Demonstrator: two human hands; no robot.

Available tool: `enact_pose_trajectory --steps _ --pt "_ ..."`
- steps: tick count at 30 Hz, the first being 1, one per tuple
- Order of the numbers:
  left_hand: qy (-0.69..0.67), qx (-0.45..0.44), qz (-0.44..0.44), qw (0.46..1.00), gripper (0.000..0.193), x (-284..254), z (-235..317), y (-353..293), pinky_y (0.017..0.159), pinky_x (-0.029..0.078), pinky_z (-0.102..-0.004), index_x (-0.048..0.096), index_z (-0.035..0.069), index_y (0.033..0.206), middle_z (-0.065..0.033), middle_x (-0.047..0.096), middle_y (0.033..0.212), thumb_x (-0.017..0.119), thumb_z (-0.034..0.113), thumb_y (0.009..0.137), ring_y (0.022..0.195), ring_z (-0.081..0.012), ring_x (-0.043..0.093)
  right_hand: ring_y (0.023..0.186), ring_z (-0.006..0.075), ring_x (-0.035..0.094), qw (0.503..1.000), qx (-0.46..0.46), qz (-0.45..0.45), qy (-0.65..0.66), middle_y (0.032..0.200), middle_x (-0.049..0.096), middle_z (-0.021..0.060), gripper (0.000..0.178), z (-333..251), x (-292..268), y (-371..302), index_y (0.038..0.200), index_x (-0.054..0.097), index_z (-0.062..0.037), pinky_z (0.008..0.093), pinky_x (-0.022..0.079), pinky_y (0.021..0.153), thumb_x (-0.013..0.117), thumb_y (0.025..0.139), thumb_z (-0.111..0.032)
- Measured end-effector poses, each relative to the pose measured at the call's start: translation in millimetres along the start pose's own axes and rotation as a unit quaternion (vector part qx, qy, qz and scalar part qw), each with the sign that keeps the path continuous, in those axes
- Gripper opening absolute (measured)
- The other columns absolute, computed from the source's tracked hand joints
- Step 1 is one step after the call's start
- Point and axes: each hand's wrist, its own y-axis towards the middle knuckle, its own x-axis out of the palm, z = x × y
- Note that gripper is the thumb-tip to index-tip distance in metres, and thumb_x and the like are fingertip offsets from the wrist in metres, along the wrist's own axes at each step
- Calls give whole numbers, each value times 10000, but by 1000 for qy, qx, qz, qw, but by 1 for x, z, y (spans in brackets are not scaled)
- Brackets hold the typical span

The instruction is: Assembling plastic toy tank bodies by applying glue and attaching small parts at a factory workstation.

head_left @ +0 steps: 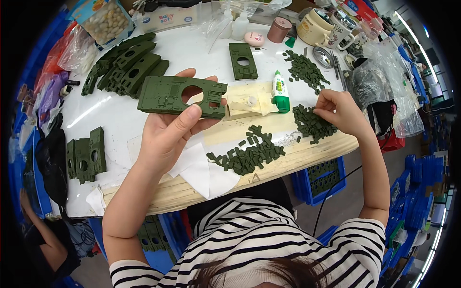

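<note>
My left hand (169,137) is closed around a dark green plastic tank hull (161,93) with a round hole in it, raised over the table. The thumb presses its near edge and the fingers wrap behind. At the right, my right hand (342,110) pinches thumb and fingertips together at the edge of a heap of small green plastic pieces (313,128). Whatever lies between those fingertips is hidden. Between the hands, a white glue bottle with a green base (280,93) stands beside a yellowish block covered with tape (245,102).
More small pieces lie in heaps near the front edge (249,156) and farther back (307,68). One hull (243,61) lies behind the block. Stacked hulls (129,67) and several others (86,158) sit at the left. Mugs (314,30) stand far right; a blue crate (303,189) is below.
</note>
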Motion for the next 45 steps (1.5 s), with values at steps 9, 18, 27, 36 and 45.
enact_pose_trajectory --steps 9,18,27,36,45 --pt "-1 3 -6 1000 635 -1 -2 0 945 521 -406 257 79 1430 -204 441 1375 602 177 906 1159 -324 567 607 76 579 999 31 17 10 656 638 38 152 2 6 1 831 670 24 228 485 595 750 702 24" --pt "10 1 -6 1000 649 -1 -2 0 948 517 -409 249 72 1434 -205 431 1385 607 174 903 1168 -322 560 615 88 603 998 56 33 16 687 670 64 113 -7 4 -3 813 678 33 221 493 603 743 724 12" --pt "8 6 -6 1000 649 2 1 0 939 527 -394 250 68 1441 -202 434 1380 602 173 906 1165 -313 562 611 106 574 999 11 40 0 657 646 58 106 -7 6 -3 767 676 24 258 466 592 756 719 -25" --pt "9 1 -4 1000 662 2 -1 -1 947 523 -397 246 65 1441 -202 425 1388 610 182 901 1165 -314 561 611 109 624 998 53 -1 24 687 680 87 99 -11 3 -2 830 692 36 240 507 618 723 743 -1" --pt "2 5 2 1000 644 0 1 0 964 510 -402 246 67 1442 -197 409 1401 594 163 908 1178 -305 551 703 69 626 991 29 3 134 764 682 53 101 -31 -6 12 899 690 45 217 509 649 688 816 -12"
